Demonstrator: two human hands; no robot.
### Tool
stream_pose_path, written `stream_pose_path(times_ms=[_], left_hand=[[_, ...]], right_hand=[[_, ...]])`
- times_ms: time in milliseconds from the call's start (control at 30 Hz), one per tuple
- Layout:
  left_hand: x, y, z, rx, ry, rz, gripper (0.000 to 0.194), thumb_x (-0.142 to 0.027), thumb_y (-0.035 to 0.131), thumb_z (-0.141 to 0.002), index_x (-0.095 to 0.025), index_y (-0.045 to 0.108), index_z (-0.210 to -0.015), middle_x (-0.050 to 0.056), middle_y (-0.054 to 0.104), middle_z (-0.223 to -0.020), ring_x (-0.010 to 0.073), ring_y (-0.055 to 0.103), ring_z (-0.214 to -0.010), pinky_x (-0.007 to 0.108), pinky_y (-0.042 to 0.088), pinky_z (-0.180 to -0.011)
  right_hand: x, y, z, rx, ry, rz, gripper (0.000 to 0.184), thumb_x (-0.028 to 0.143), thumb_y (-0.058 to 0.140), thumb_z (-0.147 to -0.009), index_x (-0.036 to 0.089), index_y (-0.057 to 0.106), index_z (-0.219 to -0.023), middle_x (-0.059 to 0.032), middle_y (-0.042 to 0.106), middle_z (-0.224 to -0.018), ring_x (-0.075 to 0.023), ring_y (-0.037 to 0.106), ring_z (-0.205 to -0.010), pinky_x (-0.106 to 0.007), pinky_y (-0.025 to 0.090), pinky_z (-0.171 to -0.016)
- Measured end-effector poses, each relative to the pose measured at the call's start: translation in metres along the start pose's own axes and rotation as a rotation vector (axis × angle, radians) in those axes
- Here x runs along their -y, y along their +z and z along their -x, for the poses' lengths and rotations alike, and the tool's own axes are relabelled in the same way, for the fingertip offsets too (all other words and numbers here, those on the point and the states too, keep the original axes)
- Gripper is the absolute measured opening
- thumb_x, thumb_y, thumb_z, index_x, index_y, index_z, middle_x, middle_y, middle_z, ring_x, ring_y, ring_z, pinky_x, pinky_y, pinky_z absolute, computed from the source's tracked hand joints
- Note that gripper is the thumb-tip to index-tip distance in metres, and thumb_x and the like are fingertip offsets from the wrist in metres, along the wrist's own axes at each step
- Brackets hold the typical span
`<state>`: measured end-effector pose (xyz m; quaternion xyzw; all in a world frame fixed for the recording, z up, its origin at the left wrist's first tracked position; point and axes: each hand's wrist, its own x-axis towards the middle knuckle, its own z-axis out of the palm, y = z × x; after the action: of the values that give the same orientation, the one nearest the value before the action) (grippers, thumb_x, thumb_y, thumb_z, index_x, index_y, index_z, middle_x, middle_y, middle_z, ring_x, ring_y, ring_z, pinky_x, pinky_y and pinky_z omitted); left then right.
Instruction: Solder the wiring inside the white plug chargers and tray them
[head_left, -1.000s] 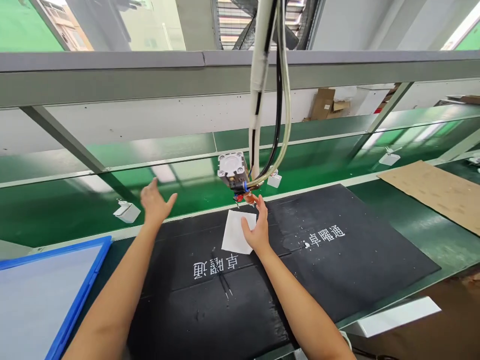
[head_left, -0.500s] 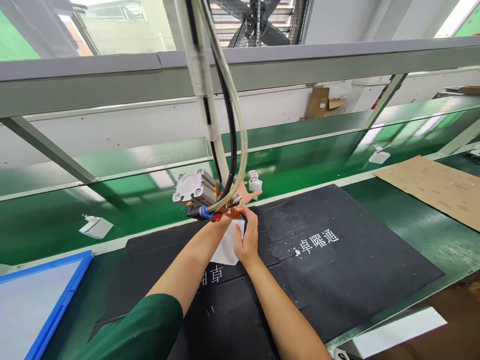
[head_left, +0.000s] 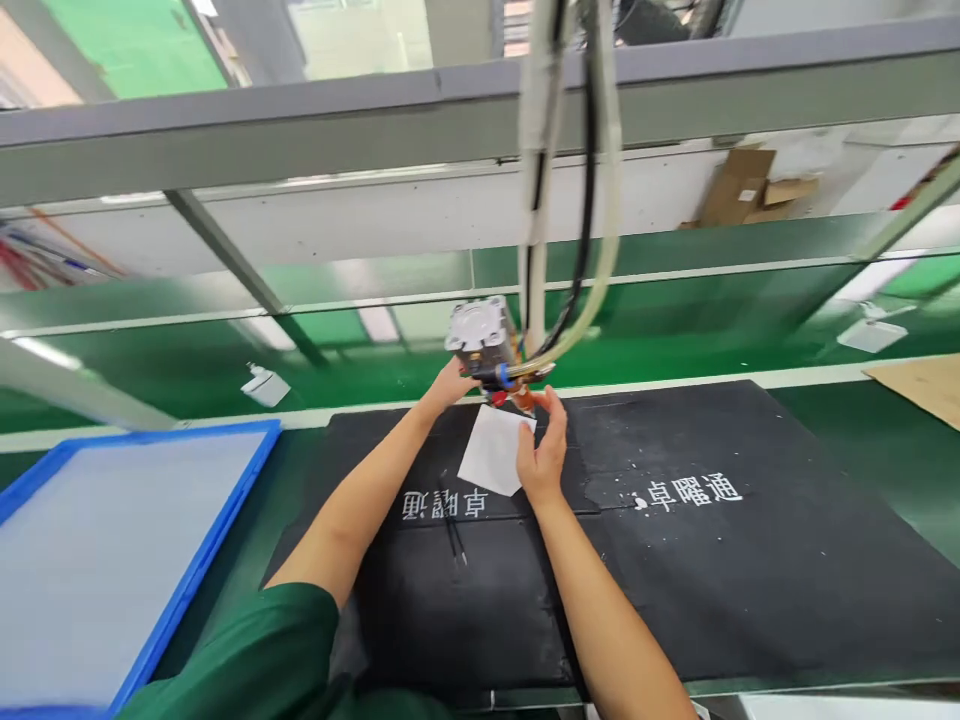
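Note:
My left hand reaches to the far side of a hanging pneumatic tool; its fingers are hidden behind the tool's metal cylinder. Just below and right of the tool is my right hand, its thumb and fingers curved but apart. The fingertips are close to the tool's copper-coloured lower end; contact is unclear. A white square sheet is beneath the tool, one corner beside my right thumb. Thin black tweezers lie on the black mat in front of it.
Hoses hang from above to the tool. A blue-rimmed tray is at left. White box-shaped devices, one at left and another at right, rest on the green belt behind. Brown cardboard lies far right.
The view has shifted left. My left hand has drawn back from beside a small white device on the belt, which no longer shows. My right hand stays by the tool's lower end.

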<state>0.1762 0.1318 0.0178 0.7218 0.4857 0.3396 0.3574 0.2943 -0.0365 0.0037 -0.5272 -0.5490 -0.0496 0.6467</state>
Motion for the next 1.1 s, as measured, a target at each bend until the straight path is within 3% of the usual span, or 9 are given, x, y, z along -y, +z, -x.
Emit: stream_pose_path(times_ms=[133,267,400,467,533,667,767,867,1100], left_hand=[[0.035,-0.076,0.059,0.175,-0.090,0.146,0.051,-0.006,0.066,-0.060,-0.017,0.058,-0.110,0.004,0.068,-0.107,0.0206,0.064,-0.098,0.036,0.054,-0.087],[0.058,-0.107,0.100,0.345,-0.108,0.231,0.063,-0.005,0.062,-0.057,-0.018,0.054,-0.118,0.011,0.064,-0.119,0.0249,0.062,-0.109,0.040,0.052,-0.090],[0.055,-0.102,0.119,0.295,0.172,0.113,0.091,-0.013,0.066,-0.065,-0.026,0.028,-0.147,0.015,0.039,-0.148,0.0287,0.043,-0.134,0.044,0.043,-0.105],[0.050,-0.095,0.124,0.220,0.294,-0.037,0.088,-0.019,0.066,-0.073,-0.028,0.025,-0.149,0.013,0.028,-0.154,0.0300,0.034,-0.140,0.044,0.040,-0.108],[0.049,-0.089,0.128,0.165,0.346,-0.147,0.073,-0.019,0.059,-0.080,-0.031,0.032,-0.147,0.011,0.026,-0.156,0.0290,0.035,-0.140,0.042,0.042,-0.107],[0.059,-0.085,0.127,0.061,0.336,-0.099,0.066,-0.011,0.054,-0.081,-0.028,0.040,-0.143,0.010,0.038,-0.149,0.0237,0.046,-0.132,0.035,0.044,-0.105],[0.067,-0.086,0.125,0.038,0.208,0.019,0.062,-0.011,0.059,-0.077,-0.019,0.047,-0.137,0.010,0.060,-0.128,0.0219,0.060,-0.113,0.032,0.048,-0.098],[0.069,-0.087,0.124,0.036,0.069,0.062,0.052,-0.015,0.065,-0.075,-0.016,0.056,-0.126,0.009,0.066,-0.112,0.0201,0.065,-0.092,0.031,0.053,-0.085],[0.073,-0.078,0.122,-0.048,0.059,-0.150,0.042,-0.034,0.075,-0.072,-0.020,0.065,-0.110,0.009,0.062,-0.104,0.0276,0.057,-0.104,0.042,0.049,-0.092]], right_hand=[[-0.002,0.002,0.000,-0.012,0.053,-0.042,0.054,0.024,0.047,-0.091,0.024,0.033,-0.143,-0.0113,0.057,-0.119,-0.0242,0.058,-0.110,-0.048,0.046,-0.098],[0.003,0.004,-0.004,-0.011,0.097,-0.137,0.057,0.028,0.054,-0.086,0.023,0.036,-0.140,-0.0092,0.057,-0.116,-0.0226,0.059,-0.105,-0.047,0.045,-0.098],[0.019,0.006,-0.021,-0.029,0.273,-0.250,0.037,0.032,0.053,-0.083,0.022,0.055,-0.119,-0.0061,0.061,-0.111,-0.0224,0.059,-0.108,-0.047,0.041,-0.101],[0.030,0.009,-0.034,0.015,0.342,-0.305,0.030,0.031,0.054,-0.080,0.022,0.059,-0.107,-0.0042,0.064,-0.105,-0.0222,0.059,-0.107,-0.045,0.041,-0.100],[0.040,0.014,-0.046,0.102,0.351,-0.344,0.033,0.028,0.058,-0.074,0.023,0.059,-0.106,-0.0026,0.066,-0.101,-0.0213,0.060,-0.102,-0.042,0.042,-0.095],[0.058,0.031,-0.060,0.208,0.336,-0.396,0.042,0.026,0.059,-0.068,0.024,0.056,-0.111,0.0000,0.065,-0.091,-0.0186,0.058,-0.088,-0.036,0.043,-0.081],[0.073,0.049,-0.059,0.246,0.298,-0.475,0.040,0.025,0.055,-0.068,0.025,0.056,-0.108,0.0014,0.061,-0.088,-0.0166,0.057,-0.082,-0.034,0.043,-0.078],[0.088,0.068,-0.056,0.334,0.241,-0.550,0.040,0.027,0.052,-0.071,0.025,0.056,-0.110,0.0002,0.059,-0.086,-0.0164,0.055,-0.079,-0.035,0.045,-0.077],[0.114,0.084,-0.045,0.491,0.140,-0.611,0.051,0.049,0.060,-0.074,0.026,0.052,-0.119,-0.0023,0.052,-0.088,-0.0187,0.053,-0.079,-0.039,0.049,-0.082]])
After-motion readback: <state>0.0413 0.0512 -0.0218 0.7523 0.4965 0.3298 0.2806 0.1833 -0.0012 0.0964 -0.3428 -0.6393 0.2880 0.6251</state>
